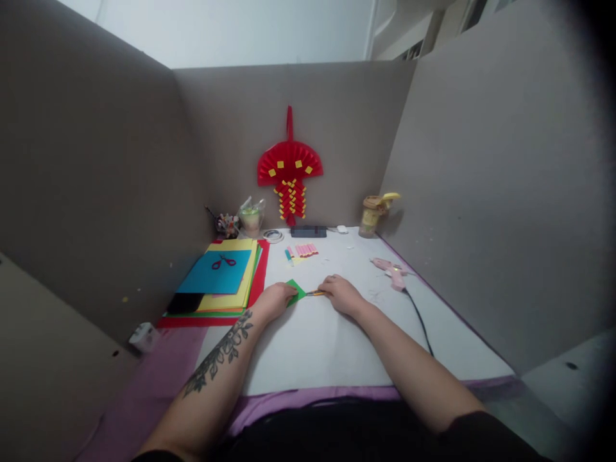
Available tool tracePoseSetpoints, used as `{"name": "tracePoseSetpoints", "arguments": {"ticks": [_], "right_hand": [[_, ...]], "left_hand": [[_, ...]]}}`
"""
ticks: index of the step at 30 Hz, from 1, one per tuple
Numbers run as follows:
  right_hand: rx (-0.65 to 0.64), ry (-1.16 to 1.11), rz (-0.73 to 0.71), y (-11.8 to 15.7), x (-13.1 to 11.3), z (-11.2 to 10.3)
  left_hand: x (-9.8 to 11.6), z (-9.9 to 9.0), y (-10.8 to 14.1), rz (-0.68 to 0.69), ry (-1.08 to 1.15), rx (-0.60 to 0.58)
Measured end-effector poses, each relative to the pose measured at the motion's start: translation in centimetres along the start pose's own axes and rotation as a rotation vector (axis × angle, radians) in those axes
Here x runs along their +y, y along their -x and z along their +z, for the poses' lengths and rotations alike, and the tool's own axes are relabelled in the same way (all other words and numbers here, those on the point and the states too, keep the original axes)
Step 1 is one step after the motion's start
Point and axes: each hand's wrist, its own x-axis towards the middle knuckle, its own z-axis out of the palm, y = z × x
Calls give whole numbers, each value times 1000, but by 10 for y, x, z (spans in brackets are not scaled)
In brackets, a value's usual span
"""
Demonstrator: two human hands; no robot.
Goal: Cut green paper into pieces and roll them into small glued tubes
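My left hand (pixel 275 300) holds a small green square of paper (pixel 297 294), one corner pointing right, with the fingertips closed on its left part. My right hand (pixel 341 294) is closed around a slim tool (pixel 316 293) with a grey tip and a yellow-orange body. Its kind is too small to make out. The tip meets, or nearly meets, the right corner of the green paper. Beyond the hands lie a row of pink rolled pieces (pixel 307 249), a blue-green glue-stick-like tube (pixel 289 255) and a bit of yellow paper (pixel 301 260).
Stacked coloured paper (pixel 235 292) on the left carries small red-handled scissors (pixel 224 262). A pink glue gun (pixel 392 271) with a black cord lies right. Drink cups (pixel 370 217) stand at the back. A red paper fan ornament (pixel 289 168) hangs on the grey partition (pixel 356 128).
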Motion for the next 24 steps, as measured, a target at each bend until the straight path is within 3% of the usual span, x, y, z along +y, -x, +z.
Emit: {"name": "tracePoseSetpoints", "arguments": {"ticks": [13, 24], "right_hand": [[-3, -2, 15, 7, -3, 3], [-14, 6, 49, 8, -8, 2]], "left_hand": [[-13, 10, 0, -26, 39, -88], [-10, 6, 1, -48, 50, -84]]}}
